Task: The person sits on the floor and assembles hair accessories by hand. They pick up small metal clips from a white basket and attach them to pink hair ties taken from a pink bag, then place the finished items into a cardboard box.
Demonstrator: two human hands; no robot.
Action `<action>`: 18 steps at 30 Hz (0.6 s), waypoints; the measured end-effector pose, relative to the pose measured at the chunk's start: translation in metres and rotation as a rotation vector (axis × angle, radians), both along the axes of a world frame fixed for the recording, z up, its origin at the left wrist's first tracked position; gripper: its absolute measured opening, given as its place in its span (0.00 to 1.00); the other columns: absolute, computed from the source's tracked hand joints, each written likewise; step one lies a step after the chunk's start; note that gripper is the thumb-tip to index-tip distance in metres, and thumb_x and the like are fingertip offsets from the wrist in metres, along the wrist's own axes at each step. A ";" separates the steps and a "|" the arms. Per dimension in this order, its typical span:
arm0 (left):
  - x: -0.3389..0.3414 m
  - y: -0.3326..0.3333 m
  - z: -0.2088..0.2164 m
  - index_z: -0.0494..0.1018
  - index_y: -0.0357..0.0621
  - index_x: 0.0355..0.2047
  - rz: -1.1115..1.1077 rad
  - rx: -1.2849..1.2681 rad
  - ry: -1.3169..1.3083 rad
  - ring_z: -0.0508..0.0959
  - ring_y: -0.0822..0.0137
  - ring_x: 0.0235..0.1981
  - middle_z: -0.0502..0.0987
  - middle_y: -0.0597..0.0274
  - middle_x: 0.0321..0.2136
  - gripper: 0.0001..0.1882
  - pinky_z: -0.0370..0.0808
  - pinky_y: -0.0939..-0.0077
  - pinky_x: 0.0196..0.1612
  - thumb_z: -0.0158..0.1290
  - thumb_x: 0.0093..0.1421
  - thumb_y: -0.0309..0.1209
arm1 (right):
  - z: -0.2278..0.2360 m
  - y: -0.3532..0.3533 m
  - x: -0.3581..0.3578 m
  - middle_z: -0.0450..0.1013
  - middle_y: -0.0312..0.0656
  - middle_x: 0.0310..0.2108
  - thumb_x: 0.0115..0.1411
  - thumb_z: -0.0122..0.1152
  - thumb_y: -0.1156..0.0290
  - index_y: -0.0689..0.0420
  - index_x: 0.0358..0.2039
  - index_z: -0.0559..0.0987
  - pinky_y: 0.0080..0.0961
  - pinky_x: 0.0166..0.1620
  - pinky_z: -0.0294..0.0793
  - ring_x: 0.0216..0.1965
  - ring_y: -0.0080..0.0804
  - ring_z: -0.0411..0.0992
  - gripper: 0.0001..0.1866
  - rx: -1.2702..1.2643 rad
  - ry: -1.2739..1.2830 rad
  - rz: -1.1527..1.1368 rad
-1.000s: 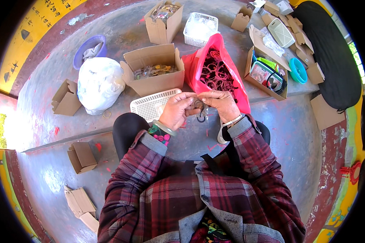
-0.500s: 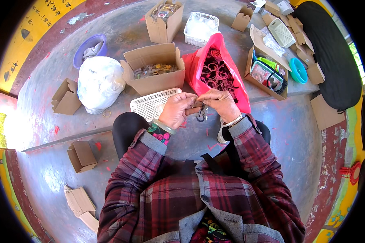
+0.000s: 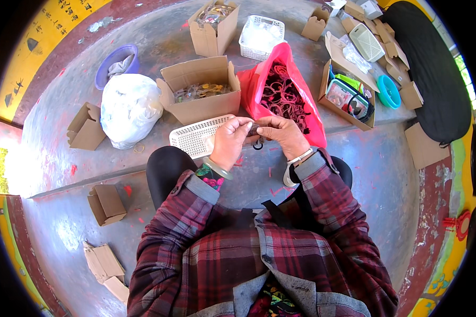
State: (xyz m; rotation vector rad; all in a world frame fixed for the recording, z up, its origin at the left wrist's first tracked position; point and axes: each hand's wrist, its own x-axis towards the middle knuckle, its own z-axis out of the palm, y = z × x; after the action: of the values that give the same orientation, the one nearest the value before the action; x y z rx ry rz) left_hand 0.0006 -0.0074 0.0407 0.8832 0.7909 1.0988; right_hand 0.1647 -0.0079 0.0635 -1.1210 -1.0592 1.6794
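Mid-frame, the left hand (image 3: 230,142) and right hand (image 3: 286,135) both pinch a small dark item (image 3: 254,129); its black, curved end (image 3: 258,148) shows below, finer detail unclear.

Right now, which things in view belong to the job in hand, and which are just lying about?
In use, apparently:
small dark item, pinched by left hand and right hand
pink bag of loops, close by, probably

Lying about, apparently:
purple basin
teal basin
flattened cardboard
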 end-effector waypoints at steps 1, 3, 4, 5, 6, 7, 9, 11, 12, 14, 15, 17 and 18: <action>0.001 -0.001 0.001 0.69 0.33 0.36 -0.004 0.019 0.018 0.75 0.72 0.36 0.71 0.63 0.34 0.07 0.77 0.76 0.41 0.43 0.62 0.25 | -0.005 -0.001 -0.002 0.74 0.38 0.28 0.53 0.61 0.74 0.65 0.37 0.76 0.18 0.30 0.71 0.26 0.21 0.71 0.12 0.032 -0.004 -0.051; 0.002 -0.001 -0.001 0.68 0.33 0.36 -0.020 0.050 0.021 0.74 0.72 0.36 0.70 0.63 0.33 0.07 0.77 0.76 0.41 0.44 0.62 0.25 | -0.006 -0.001 -0.004 0.74 0.39 0.27 0.52 0.62 0.75 0.66 0.36 0.77 0.18 0.30 0.71 0.26 0.22 0.71 0.11 0.038 -0.003 -0.072; 0.002 -0.002 -0.002 0.68 0.33 0.36 -0.027 0.065 0.023 0.74 0.72 0.36 0.70 0.63 0.33 0.07 0.77 0.76 0.42 0.44 0.62 0.25 | -0.006 -0.001 -0.004 0.75 0.39 0.27 0.51 0.62 0.75 0.66 0.35 0.77 0.18 0.30 0.71 0.26 0.22 0.71 0.11 0.040 -0.001 -0.082; 0.002 -0.002 -0.002 0.68 0.33 0.36 -0.023 0.065 0.017 0.74 0.72 0.36 0.70 0.64 0.33 0.07 0.77 0.76 0.42 0.44 0.62 0.25 | -0.006 -0.001 -0.005 0.75 0.39 0.27 0.51 0.61 0.76 0.66 0.34 0.78 0.19 0.30 0.71 0.26 0.23 0.71 0.10 0.049 -0.004 -0.095; 0.002 -0.003 -0.001 0.68 0.34 0.36 -0.021 0.065 0.011 0.74 0.72 0.36 0.70 0.64 0.33 0.06 0.77 0.76 0.42 0.45 0.61 0.25 | -0.005 -0.001 -0.005 0.75 0.40 0.27 0.51 0.61 0.76 0.66 0.34 0.78 0.19 0.30 0.71 0.25 0.23 0.72 0.10 0.057 -0.008 -0.108; 0.003 -0.003 0.000 0.68 0.34 0.36 -0.018 0.065 0.005 0.74 0.73 0.36 0.70 0.64 0.33 0.06 0.77 0.76 0.42 0.45 0.61 0.24 | -0.004 -0.001 -0.005 0.75 0.40 0.27 0.51 0.61 0.77 0.66 0.33 0.78 0.19 0.29 0.71 0.25 0.23 0.72 0.09 0.065 -0.012 -0.122; 0.003 -0.003 0.001 0.68 0.34 0.35 -0.024 0.047 -0.004 0.74 0.73 0.35 0.70 0.64 0.33 0.05 0.77 0.76 0.41 0.46 0.60 0.24 | -0.002 -0.002 -0.004 0.75 0.40 0.27 0.51 0.61 0.77 0.67 0.32 0.79 0.19 0.29 0.71 0.25 0.24 0.72 0.08 0.073 0.009 -0.130; 0.003 -0.002 0.000 0.68 0.35 0.34 -0.033 0.025 -0.007 0.74 0.73 0.35 0.70 0.65 0.32 0.04 0.77 0.76 0.41 0.47 0.60 0.24 | -0.003 -0.002 -0.003 0.75 0.40 0.27 0.50 0.61 0.77 0.66 0.31 0.79 0.20 0.29 0.71 0.24 0.24 0.72 0.08 0.090 0.029 -0.127; 0.001 -0.001 -0.001 0.68 0.35 0.33 -0.039 0.013 -0.005 0.75 0.73 0.35 0.70 0.65 0.32 0.03 0.77 0.76 0.41 0.48 0.59 0.23 | -0.003 -0.002 -0.002 0.74 0.40 0.27 0.50 0.61 0.77 0.66 0.31 0.79 0.20 0.29 0.71 0.24 0.25 0.71 0.07 0.102 0.038 -0.121; 0.001 -0.001 -0.002 0.68 0.36 0.32 -0.043 0.003 -0.015 0.75 0.73 0.34 0.70 0.66 0.31 0.03 0.78 0.75 0.41 0.48 0.59 0.23 | -0.004 -0.003 -0.001 0.74 0.40 0.27 0.50 0.62 0.78 0.66 0.31 0.79 0.20 0.30 0.70 0.25 0.25 0.71 0.07 0.105 0.048 -0.120; 0.000 -0.001 -0.001 0.68 0.37 0.32 -0.040 0.005 -0.024 0.75 0.73 0.34 0.70 0.66 0.30 0.02 0.78 0.75 0.41 0.48 0.59 0.23 | -0.004 -0.003 -0.001 0.74 0.40 0.27 0.50 0.62 0.78 0.66 0.30 0.79 0.20 0.30 0.70 0.25 0.25 0.71 0.07 0.096 0.049 -0.124; 0.000 -0.001 0.003 0.68 0.37 0.31 -0.043 0.010 -0.037 0.75 0.74 0.33 0.69 0.67 0.30 0.02 0.78 0.75 0.41 0.49 0.58 0.23 | -0.003 -0.003 -0.001 0.74 0.40 0.27 0.49 0.63 0.78 0.65 0.30 0.80 0.19 0.30 0.70 0.26 0.25 0.71 0.07 0.092 0.058 -0.125; -0.001 -0.001 0.005 0.68 0.38 0.31 -0.049 0.010 -0.041 0.74 0.74 0.33 0.69 0.67 0.30 0.02 0.78 0.75 0.41 0.49 0.58 0.22 | -0.002 -0.003 0.000 0.74 0.40 0.27 0.48 0.63 0.78 0.65 0.29 0.80 0.19 0.31 0.70 0.26 0.25 0.71 0.06 0.095 0.066 -0.121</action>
State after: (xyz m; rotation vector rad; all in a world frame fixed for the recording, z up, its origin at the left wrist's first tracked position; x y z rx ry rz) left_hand -0.0006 -0.0084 0.0454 0.8820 0.7271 1.0749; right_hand 0.1647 -0.0108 0.0618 -1.0405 -0.9996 1.5448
